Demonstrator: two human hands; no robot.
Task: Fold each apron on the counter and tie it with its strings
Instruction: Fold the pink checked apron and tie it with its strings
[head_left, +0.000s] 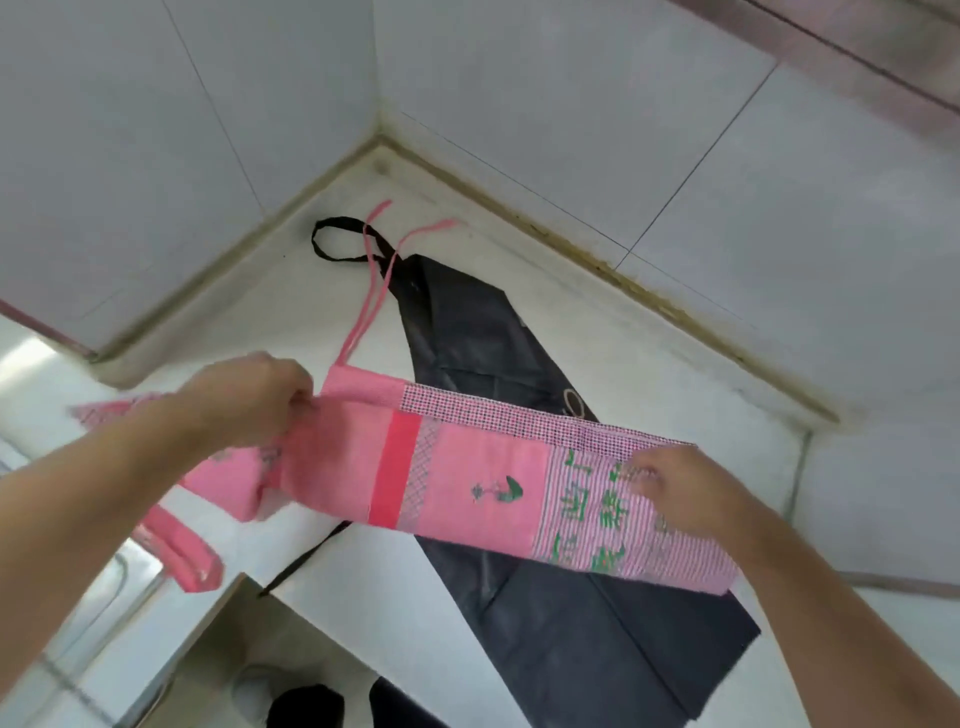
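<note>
Head view, looking down into a tiled corner.

The pink apron (467, 467) is lying as a long folded band across the middle of the frame, running from left centre down to lower right. It is patchwork: plain pink panels, one red stripe, gingham along its upper edge, and a striped panel at the right end. Green characters are showing on the striped panel and a small green motif on the plain pink panel; the writing is too blurred to read.

The left hand (254, 400) is pinching the upper edge of the band at its left part, fingers curled around the cloth. The right hand (675, 486) is gripping the upper edge at the right end, fingers curled onto the striped panel.

The pink strings (376, 280) are trailing from the band's upper left corner toward the top centre, lying on the white surface (649, 374). A pink strap (182, 551) is hanging at lower left, past the surface edge.

The black apron (561, 623) is lying spread flat on the surface beneath the pink band, running from centre to lower right, its black neck loop (332, 241) sitting near the corner at upper centre. A pale mark is showing on it just above the pink band; not legible.
</note>
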